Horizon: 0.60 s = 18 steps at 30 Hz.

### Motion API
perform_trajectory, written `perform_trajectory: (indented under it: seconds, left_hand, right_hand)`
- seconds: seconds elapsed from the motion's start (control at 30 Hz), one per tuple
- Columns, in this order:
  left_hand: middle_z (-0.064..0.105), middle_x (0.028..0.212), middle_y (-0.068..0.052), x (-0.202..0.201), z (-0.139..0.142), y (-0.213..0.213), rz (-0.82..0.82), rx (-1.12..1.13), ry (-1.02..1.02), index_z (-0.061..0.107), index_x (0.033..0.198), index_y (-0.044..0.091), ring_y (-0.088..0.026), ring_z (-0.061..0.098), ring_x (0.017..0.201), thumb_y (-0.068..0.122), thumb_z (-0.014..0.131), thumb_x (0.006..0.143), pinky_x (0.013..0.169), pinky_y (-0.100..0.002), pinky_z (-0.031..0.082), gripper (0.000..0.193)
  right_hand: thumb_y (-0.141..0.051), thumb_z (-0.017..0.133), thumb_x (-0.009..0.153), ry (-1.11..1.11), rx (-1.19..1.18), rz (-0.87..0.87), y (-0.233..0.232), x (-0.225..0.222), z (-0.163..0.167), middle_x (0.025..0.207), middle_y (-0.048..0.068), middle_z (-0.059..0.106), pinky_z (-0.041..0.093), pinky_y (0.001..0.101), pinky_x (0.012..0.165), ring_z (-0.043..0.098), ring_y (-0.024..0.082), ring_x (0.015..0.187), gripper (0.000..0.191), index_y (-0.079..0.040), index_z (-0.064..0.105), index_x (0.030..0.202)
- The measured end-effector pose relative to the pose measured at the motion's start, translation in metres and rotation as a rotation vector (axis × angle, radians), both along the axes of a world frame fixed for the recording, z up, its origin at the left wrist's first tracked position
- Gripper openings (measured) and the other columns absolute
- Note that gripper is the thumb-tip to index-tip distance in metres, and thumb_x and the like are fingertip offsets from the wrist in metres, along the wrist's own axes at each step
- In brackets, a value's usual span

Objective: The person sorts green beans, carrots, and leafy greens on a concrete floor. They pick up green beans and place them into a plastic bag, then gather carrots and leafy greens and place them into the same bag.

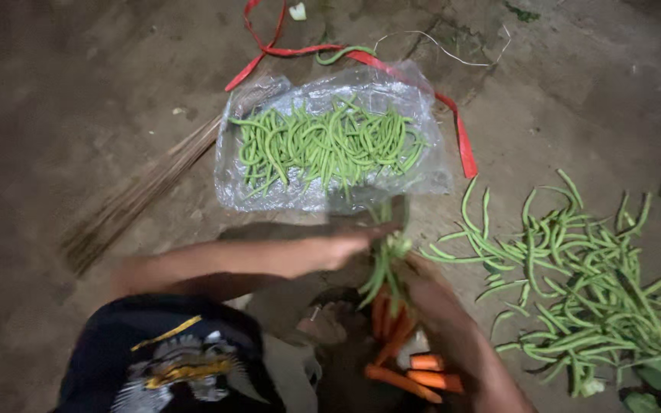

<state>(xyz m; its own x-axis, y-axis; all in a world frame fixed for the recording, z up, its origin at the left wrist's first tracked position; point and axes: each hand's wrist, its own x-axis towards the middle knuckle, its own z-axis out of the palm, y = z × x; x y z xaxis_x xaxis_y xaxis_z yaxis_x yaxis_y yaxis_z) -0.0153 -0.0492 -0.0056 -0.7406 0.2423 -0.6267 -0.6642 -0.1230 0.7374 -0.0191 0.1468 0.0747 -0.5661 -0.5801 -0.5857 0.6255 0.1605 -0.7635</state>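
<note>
Two heaps of long green beans lay before me on the rough, dusty ground. One heap point(323, 145), slim and glossy, rested in rows on a crinkled clear plastic sheet point(430, 176) straight ahead; the other heap point(590, 291), looser and tangled, sprawled on the bare ground to my right. My left hand point(346, 246) stretched across in front of me, fingers closed around the upper part of a small bunch of beans point(384, 268) that hung downward, just below the near edge of the plastic. My right hand point(430, 294) sat just beside that bunch at its lower right; it was blurred, so I could not tell whether it gripped the stems or only touched them. Below the bunch lay several smooth orange carrots point(407, 367), tapered and stacked at angles, close against my right wrist. A flat red ribbon point(464, 145) curled behind the plastic and down its right side. Thin, stiff broom bristles point(139, 191) fanned out to the left of the sheet, dry and straw-coloured.
</note>
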Motion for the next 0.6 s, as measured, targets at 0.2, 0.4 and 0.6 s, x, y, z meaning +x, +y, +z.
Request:
perform_trajectory:
  seconds: [0.2, 0.4, 0.6]
  left_hand:
    - [0.069, 0.099, -0.015, -0.004, 0.025, -0.102, 0.299, 0.11, -0.149, 0.057, 0.127, 0.002, -0.03, 0.071, 0.08, 0.008, 0.05, 0.095, 0.07, -0.048, 0.064, 0.034]
    - [0.075, 0.093, -0.013, -0.055, 0.043, -0.274, 0.569, -0.248, 0.023, 0.069, 0.111, -0.002, -0.023, 0.077, 0.075, 0.027, 0.076, 0.096, 0.066, -0.037, 0.064, 0.033]
    - [0.07, 0.11, -0.02, -0.057, 0.02, -0.304, 0.381, -1.177, -0.293, 0.063, 0.118, -0.011, -0.031, 0.072, 0.095, 0.041, 0.085, 0.082, 0.078, -0.043, 0.057, 0.067]
  right_hand:
    - [-0.026, 0.063, 0.1, 0.074, -0.236, 0.165, -0.084, -0.005, -0.03, 0.115, 0.01, 0.072, 0.057, 0.0317, 0.084, 0.068, 0.015, 0.099, 0.044, 0.005, 0.066, 0.132]
    - [-0.027, 0.062, 0.097, 0.129, 0.115, 0.09, -0.02, -0.031, -0.064, 0.119, 0.008, 0.071, 0.057, 0.0358, 0.085, 0.071, 0.019, 0.1, 0.04, -0.006, 0.063, 0.132]
    - [-0.023, 0.055, 0.097, 0.001, 0.279, -0.252, 0.068, -0.032, -0.072, 0.108, 0.001, 0.073, 0.054, 0.0342, 0.083, 0.071, 0.014, 0.096, 0.034, -0.007, 0.063, 0.126]
